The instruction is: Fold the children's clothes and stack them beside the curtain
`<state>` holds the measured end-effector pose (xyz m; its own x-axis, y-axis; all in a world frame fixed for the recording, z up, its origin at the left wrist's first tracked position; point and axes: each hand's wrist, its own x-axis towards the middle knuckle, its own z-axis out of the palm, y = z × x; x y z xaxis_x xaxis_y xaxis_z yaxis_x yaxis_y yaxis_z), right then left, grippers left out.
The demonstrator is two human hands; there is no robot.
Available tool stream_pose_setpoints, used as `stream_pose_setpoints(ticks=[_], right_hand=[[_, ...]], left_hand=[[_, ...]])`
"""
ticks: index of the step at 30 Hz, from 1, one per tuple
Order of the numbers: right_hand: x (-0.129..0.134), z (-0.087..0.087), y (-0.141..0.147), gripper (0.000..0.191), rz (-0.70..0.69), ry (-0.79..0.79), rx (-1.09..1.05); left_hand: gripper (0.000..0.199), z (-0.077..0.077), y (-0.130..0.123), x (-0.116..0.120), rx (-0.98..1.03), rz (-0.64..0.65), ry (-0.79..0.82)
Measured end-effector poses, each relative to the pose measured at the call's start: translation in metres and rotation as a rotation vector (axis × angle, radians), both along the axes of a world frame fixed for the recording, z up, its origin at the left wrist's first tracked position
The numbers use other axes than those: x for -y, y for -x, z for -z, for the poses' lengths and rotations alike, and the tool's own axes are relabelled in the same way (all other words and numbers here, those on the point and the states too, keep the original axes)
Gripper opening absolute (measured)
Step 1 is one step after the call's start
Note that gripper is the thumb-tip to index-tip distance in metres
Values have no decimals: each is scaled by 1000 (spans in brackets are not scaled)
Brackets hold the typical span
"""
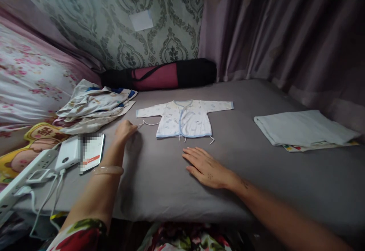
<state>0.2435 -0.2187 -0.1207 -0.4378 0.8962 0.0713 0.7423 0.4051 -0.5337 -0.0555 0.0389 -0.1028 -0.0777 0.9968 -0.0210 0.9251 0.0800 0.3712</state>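
Note:
A small white baby shirt (195, 119) with blue trim lies spread flat on the grey sheet (159, 175), its sleeves stretched out to both sides. From its left side a thin white tie string (151, 123) runs out to my left hand (125, 130), whose fingers are pinched on the string's end. Short ties hang below the hem. My right hand (205, 167) rests palm down on the sheet just below the shirt, fingers extended and holding nothing.
Folded pale cloth (302, 127) lies at right; crumpled printed clothes (97, 102) lie at left. A black and maroon roll bag (159, 75) sits against the wall. Near my left forearm are a phone (95, 152), a white power bank (67, 154) and a power strip (42, 161) with cables.

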Motion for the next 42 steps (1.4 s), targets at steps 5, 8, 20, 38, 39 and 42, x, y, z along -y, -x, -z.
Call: stream_pose_setpoints(ticks=[5, 8, 20, 38, 39, 42], right_hand=[[0, 5, -1, 49, 2, -34, -22], [0, 7, -1, 49, -1, -35, -29], [-61, -15, -25, 44, 153, -15, -67], [-156, 8, -37, 52, 529, -57, 385], [-162, 6, -33, 51, 528, -82, 374], [-178, 10, -21, 54, 504, -104, 331]], left_hand=[[10, -42, -21, 6, -128, -123, -188], [20, -62, -57, 13, 100, 119, -396], [35, -9, -133, 34, 289, 720, -258], [48, 21, -178, 37, -225, 733, -138], [47, 21, -181, 34, -213, 722, -182], [48, 27, -188, 26, -202, 721, -229]])
